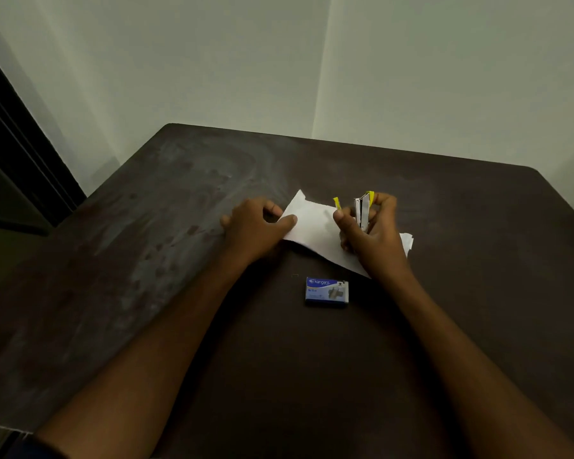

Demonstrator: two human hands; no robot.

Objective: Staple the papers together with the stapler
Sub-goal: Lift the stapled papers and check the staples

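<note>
White papers [314, 226] lie in the middle of the dark table [179, 260], their left part lifted off the surface. My left hand [256, 226] pinches the papers' left edge between thumb and fingers. My right hand [371, 233] grips a small stapler [362, 210] with a metal body and yellow parts, standing on end over the right part of the papers. A yellow piece of the stapler sticks up beside my right thumb. The papers' right end shows past my right wrist.
A blue box of staples [326, 290] lies on the table just in front of the papers, between my forearms. Pale walls meet in a corner behind the table. A dark door frame [14, 154] stands at the far left.
</note>
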